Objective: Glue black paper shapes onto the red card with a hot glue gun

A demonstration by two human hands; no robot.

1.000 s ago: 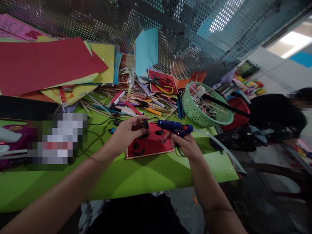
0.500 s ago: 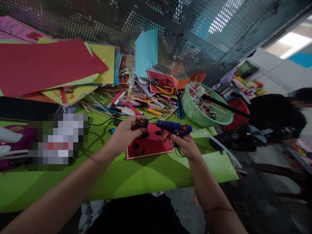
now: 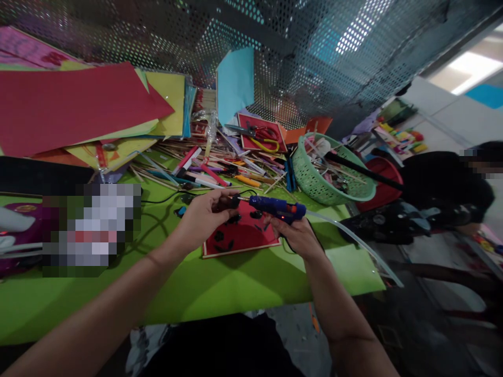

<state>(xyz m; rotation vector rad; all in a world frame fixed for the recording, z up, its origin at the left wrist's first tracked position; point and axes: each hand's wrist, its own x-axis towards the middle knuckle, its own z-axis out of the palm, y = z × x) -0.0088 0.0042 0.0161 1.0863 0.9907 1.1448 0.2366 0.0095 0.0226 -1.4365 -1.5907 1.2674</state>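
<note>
My right hand [image 3: 296,233] is wrapped round the grip of a blue hot glue gun [image 3: 277,208], whose small light glows orange-red. A long clear glue stick [image 3: 353,233] trails from its back end. Between the thumb and fingers of my left hand [image 3: 208,212] is a small black piece [image 3: 234,201]; its exact kind is unclear. The gun's nozzle points left and meets or nearly meets that piece. Below both hands lies a red panel [image 3: 245,243] with a pale wooden edge and black leaf and flower shapes on it.
Behind the panel lie scattered markers [image 3: 212,175] and thin wooden sticks. Scissors [image 3: 255,133] rest on another red panel. A green basket [image 3: 334,193] of odds and ends stands at right, coloured sheets [image 3: 78,104] at left. A person in dark clothing [image 3: 444,183] is at far right.
The glue gun has shifted slightly left, bringing its nozzle up to the black piece. The glue stick behind it swung with it. My left hand has barely moved.
</note>
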